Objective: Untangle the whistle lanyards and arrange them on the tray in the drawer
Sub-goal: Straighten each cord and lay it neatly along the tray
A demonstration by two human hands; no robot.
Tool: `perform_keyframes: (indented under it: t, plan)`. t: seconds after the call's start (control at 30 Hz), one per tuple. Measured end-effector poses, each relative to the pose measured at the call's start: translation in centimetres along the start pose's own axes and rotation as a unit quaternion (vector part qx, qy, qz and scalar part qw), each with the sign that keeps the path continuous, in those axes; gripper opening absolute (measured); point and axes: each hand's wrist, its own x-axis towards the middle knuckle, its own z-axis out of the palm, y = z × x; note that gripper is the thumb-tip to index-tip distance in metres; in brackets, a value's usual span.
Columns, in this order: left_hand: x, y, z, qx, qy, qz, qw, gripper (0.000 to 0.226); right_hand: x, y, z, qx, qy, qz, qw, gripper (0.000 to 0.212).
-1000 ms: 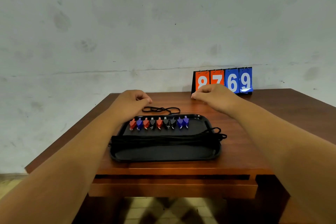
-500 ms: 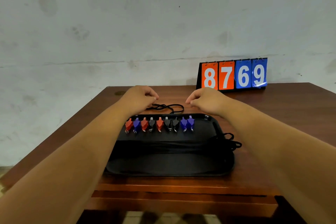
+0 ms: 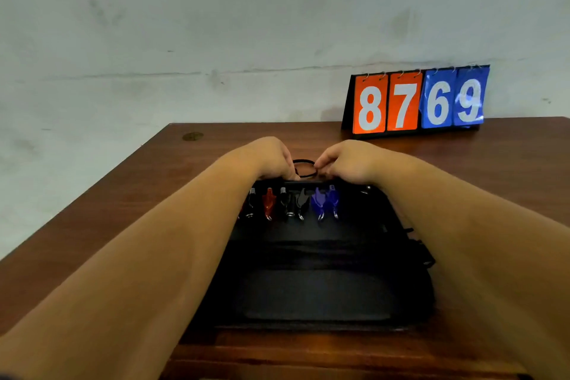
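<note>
Hiding some whistles [image 3: 300, 203], left forearm [image 3: 185, 241], fingers [image 3: 320, 161] unclear

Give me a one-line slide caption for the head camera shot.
Left hand and right hand meet at a black lanyard loop beyond the tray of whistles; scoreboard reads 8769.

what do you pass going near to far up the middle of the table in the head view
near rim of the tray → bundle of black cords lying across it → row of whistles → loose cord loop just past the tray's far rim → scoreboard
</note>
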Motion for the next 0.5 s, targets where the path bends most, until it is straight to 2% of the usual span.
perform_keyframes:
  t: [0.17, 0.37, 0.43, 0.5]
  plan:
    - [0.5, 0.2, 0.2, 0.006, 0.009, 0.043, 0.999, 0.006, 0.4, 0.3, -0.1, 0.007, -0.018, -0.008, 1.000, 0.033]
    - [-1.1, 1.0, -1.7, -0.149, 0.042, 0.108, 0.982, 0.005, -0.8, -0.8, -0.5, 0.099, 0.023, -0.055, 0.993, 0.047]
    - [-2.0, 1.6, -2.7, -0.178, 0.066, 0.132, 0.973, 0.006, -1.1, -1.3, -0.7, 0.130, 0.049, -0.067, 0.988, 0.045]
    - [-3.0, 2.1, -3.7, -0.187, 0.084, 0.147, 0.968, 0.006, -1.7, -1.9, -1.0, 0.150, 0.073, -0.072, 0.983, 0.033]
